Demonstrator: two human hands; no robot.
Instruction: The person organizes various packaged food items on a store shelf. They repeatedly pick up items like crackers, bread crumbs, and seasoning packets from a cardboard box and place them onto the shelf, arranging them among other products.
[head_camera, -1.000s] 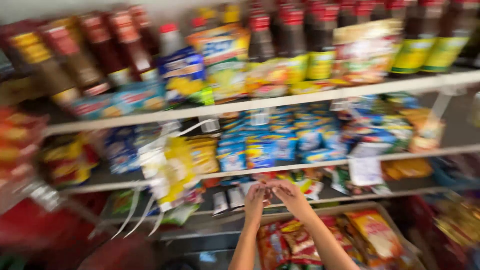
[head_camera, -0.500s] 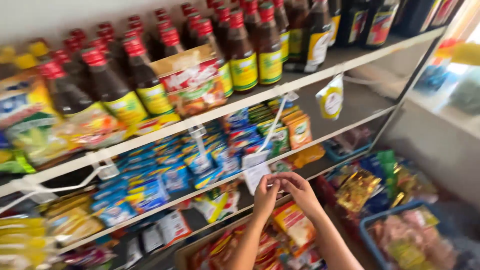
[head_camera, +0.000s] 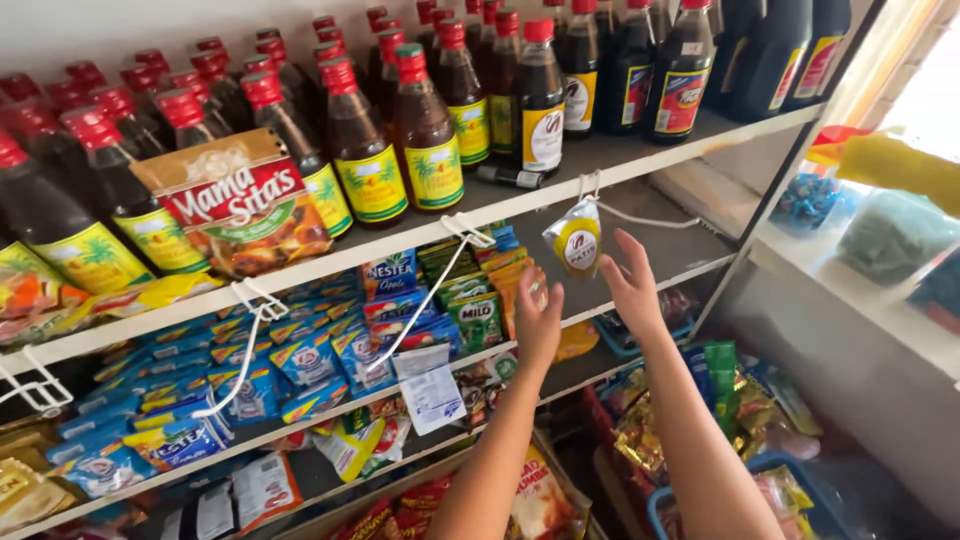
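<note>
Both my hands reach up toward a small clear sachet with a yellow and dark round label (head_camera: 573, 242) that hangs from a white hook (head_camera: 590, 186) on the top shelf edge. My left hand (head_camera: 538, 322) is open just below and left of the sachet, fingers spread, holding nothing. My right hand (head_camera: 631, 283) is open just right of the sachet, apart from it by a small gap. Behind my left hand sit green and orange drink sachets (head_camera: 478, 303) on the middle shelf.
Red-capped sauce bottles (head_camera: 425, 135) fill the top shelf (head_camera: 640, 160), with a red and tan pouch (head_camera: 235, 205). Blue sachets (head_camera: 300, 360) line the middle shelf; white strips (head_camera: 425, 300) dangle from hooks. Snack packs (head_camera: 640, 440) and a blue basket (head_camera: 700, 480) sit below. A window ledge (head_camera: 860, 300) lies right.
The view has swung right and steadied. My hands, joined fingertip to fingertip low by the bottom shelf, have separated and risen to either side of the hanging sachet.
</note>
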